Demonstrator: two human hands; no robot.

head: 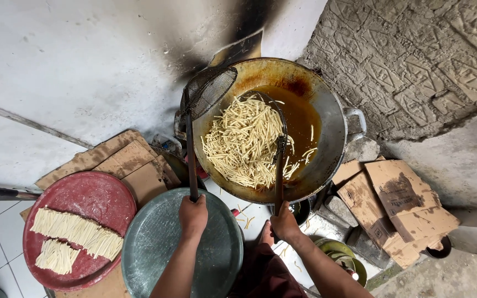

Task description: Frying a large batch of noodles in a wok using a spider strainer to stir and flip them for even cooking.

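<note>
Left hand (192,216) is fisted around the handle of a mesh skimmer (210,89). Its basket sits well ahead of the hand, tilted up on the wok (335,127) rim, clear of the oil. Right hand (284,223) is wrapped around the handle of a ladle (279,165). Its head is ahead of the hand, down in the oil among the frying strips (244,143). We see strips bunched on the wok's left half, brown oil bare on the far right. Just under the left hand sits a grey tray (155,243). Further left of it, a red tray (92,201) carries raw strips (75,232) in two rows. Right of the right hand lies flattened cardboard (404,209).
</note>
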